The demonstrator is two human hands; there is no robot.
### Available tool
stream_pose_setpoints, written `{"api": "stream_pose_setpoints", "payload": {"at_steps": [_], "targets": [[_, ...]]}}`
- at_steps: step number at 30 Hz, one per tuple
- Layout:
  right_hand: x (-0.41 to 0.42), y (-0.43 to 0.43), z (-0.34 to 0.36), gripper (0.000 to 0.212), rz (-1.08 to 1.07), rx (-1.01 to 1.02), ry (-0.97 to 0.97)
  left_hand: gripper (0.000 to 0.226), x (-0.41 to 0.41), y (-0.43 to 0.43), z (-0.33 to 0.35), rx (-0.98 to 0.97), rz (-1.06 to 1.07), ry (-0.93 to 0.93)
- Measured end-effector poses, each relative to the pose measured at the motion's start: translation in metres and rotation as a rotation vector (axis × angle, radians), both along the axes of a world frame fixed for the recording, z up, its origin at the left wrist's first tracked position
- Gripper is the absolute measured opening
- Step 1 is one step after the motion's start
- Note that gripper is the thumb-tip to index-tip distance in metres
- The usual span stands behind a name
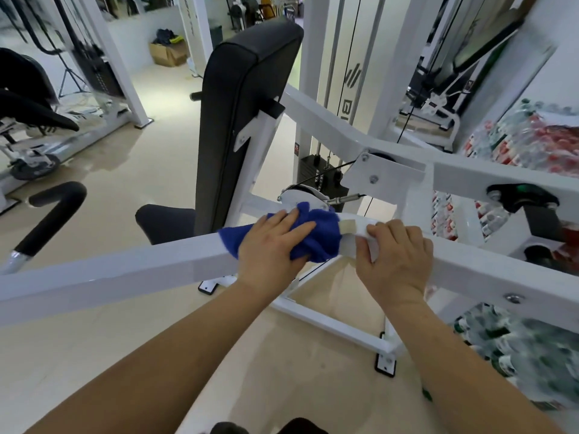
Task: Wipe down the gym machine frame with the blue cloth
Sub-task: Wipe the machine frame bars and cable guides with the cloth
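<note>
The gym machine frame [141,264] is square-section white-painted metal tube, smooth and glossy, and one bar of it runs crosswise under both hands. The blue cloth [319,236] is thick, fuzzy terry, bunched into a soft lump on top of that bar. It lies under and just beyond the left hand [275,242], with a loose corner hanging off the bar to that hand's left.

The left hand lies flat on the cloth with its fingers nearly straight and close together, pressing the cloth onto the bar. The right hand [398,258] sits just to the right of the cloth and grasps the bar itself, fingers curled over the far edge. Between the two hands, touching the cloth's edge, a small beige patch of tape [349,228] is wrapped on the tube.

Beyond the left hand stands a tall black backrest [241,114], padded and leathery with rounded corners. A dark seat pad [166,223] sits low to that hand's left. Farther left curves a handle [53,214] sleeved in black foam. Beyond the right hand is a black weight stack [316,173]. A pale, shiny floor [94,355] lies below the forearms.
</note>
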State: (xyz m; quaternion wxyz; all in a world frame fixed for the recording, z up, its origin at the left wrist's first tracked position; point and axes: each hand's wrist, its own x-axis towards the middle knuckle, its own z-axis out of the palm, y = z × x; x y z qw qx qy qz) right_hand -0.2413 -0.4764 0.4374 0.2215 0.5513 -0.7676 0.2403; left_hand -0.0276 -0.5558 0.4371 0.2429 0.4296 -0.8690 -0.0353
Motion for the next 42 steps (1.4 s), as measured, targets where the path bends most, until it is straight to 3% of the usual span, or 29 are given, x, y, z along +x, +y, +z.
{"api": "stream_pose_setpoints", "payload": {"at_steps": [5,9,13,15,17,21,24,30,34,37,42], "targets": [[0.004,0.0,0.004,0.03,-0.025,0.07,-0.032,0.059,-0.01,-0.004,0.021,0.204,-0.003,0.055],[0.03,-0.003,0.021,0.026,-0.11,0.076,-0.235,0.07,0.036,-0.006,0.02,0.261,-0.031,0.074],[0.103,0.001,0.022,0.028,0.332,-0.079,-0.485,0.077,0.081,0.0,0.015,0.234,0.007,0.117],[0.15,-0.003,0.017,0.041,0.518,0.054,-0.598,0.073,0.103,-0.001,0.012,0.162,-0.05,0.126],[0.191,-0.011,0.01,0.052,0.51,0.201,-0.67,0.069,0.128,-0.004,0.011,0.183,-0.116,0.147],[0.253,-0.03,-0.01,0.056,0.223,0.191,-0.381,0.067,0.201,-0.02,0.014,0.281,-0.206,0.149],[0.297,-0.044,-0.015,0.055,0.081,0.158,-0.396,0.061,0.264,-0.032,0.017,0.36,-0.243,0.122],[0.411,-0.05,-0.011,0.048,0.175,0.113,-0.424,0.035,0.376,-0.061,0.023,0.381,-0.188,0.183],[0.485,-0.042,-0.012,0.049,0.218,0.221,-0.377,0.028,0.424,-0.07,0.038,0.394,-0.169,0.14],[0.49,-0.048,-0.011,0.062,0.195,0.282,-0.293,0.027,0.445,-0.071,0.04,0.417,-0.141,0.151],[0.473,-0.066,-0.007,0.056,0.038,0.325,-0.313,0.026,0.469,-0.079,0.036,0.437,-0.028,0.194]]}}
